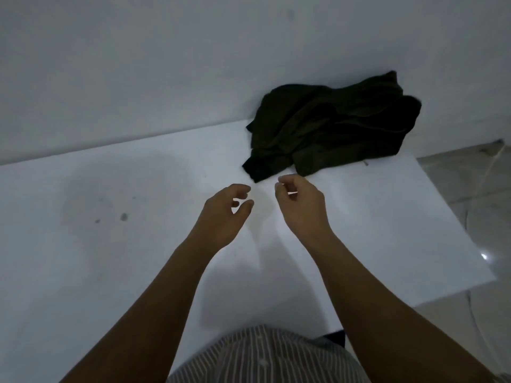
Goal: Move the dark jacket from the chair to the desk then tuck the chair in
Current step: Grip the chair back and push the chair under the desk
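Note:
The dark jacket (329,125) lies crumpled on the white desk (110,244), at the back right against the wall. My left hand (224,214) hovers over the desk just in front of the jacket's near edge, fingers loosely curled and holding nothing. My right hand (301,203) is beside it, a little closer to the jacket, fingers apart and holding nothing. Neither hand touches the fabric. The chair is out of sight.
A white wall (166,64) rises right behind the desk. The desk's right edge drops to a pale glossy tiled floor (475,203). A small dark shape (336,337) shows under the desk's front edge by my striped shirt (262,355).

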